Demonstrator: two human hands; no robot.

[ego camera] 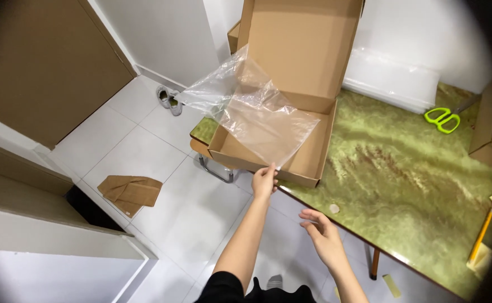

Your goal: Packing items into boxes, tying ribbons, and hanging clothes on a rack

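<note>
1. Clear plastic bag point(257, 115) held up over open cardboard box point(291, 112) at worktop point(403, 179) edge
2. Left hand point(264, 180) pinches bag corner; right hand point(324, 233) open, empty
3. Risk: thin pinch slips, bag drops to floor; box overhang may tip

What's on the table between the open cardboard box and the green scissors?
In the head view, only bare green marbled tabletop lies between the cardboard box and the scissors. The stack of clear plastic bags sits behind that stretch, against the wall.
</note>
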